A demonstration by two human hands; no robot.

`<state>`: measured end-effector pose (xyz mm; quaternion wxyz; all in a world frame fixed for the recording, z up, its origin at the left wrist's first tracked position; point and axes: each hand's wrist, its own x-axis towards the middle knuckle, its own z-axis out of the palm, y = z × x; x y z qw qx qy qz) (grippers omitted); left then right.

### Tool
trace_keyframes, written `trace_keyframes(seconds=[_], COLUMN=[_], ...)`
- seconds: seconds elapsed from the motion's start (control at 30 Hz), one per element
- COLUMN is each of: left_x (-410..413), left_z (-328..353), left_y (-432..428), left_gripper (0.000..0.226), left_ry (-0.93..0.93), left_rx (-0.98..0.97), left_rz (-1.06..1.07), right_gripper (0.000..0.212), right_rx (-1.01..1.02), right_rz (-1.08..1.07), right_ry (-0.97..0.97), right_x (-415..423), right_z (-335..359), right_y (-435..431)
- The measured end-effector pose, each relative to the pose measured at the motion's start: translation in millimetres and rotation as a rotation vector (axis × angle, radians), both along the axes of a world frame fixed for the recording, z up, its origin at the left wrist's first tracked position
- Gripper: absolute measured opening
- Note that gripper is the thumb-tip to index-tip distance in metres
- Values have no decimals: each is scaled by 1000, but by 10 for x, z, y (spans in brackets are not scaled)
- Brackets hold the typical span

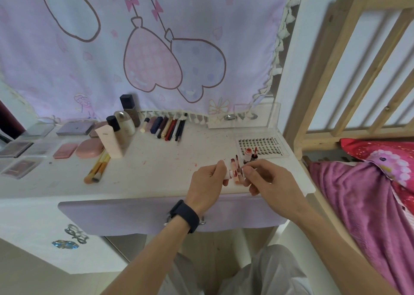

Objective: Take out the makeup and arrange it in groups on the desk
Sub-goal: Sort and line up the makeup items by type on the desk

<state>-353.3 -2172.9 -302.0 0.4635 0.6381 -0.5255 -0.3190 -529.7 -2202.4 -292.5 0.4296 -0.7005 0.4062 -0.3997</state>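
Left hand [208, 180] and right hand [268, 178] each have a tight grip on the small lip tubes [235, 174] just over the front of the desk [156, 171], near the lash tray [262, 145]; they look light, hard and slippery, so holding the middle seems best.

A: desk [156, 171] looks matt white, kinda scuffed?
B: yep, and behind the desk a soft cloth hanging [134, 48], right of it bare wood rails [358, 70], clear glossy plastic tray [282, 148] on it
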Motion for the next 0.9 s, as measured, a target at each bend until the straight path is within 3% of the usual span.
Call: trace_keyframes(seconds=[0.9], left_x=[145], left_z=[-89], left_y=[-55], left_gripper=[58], left_ry=[22], left_rx=[47], left_rz=[50], right_gripper=[32], right_rx=[-187], right_rz=[-52], right_ry=[49], right_x=[-137], right_z=[-44], right_y=[33])
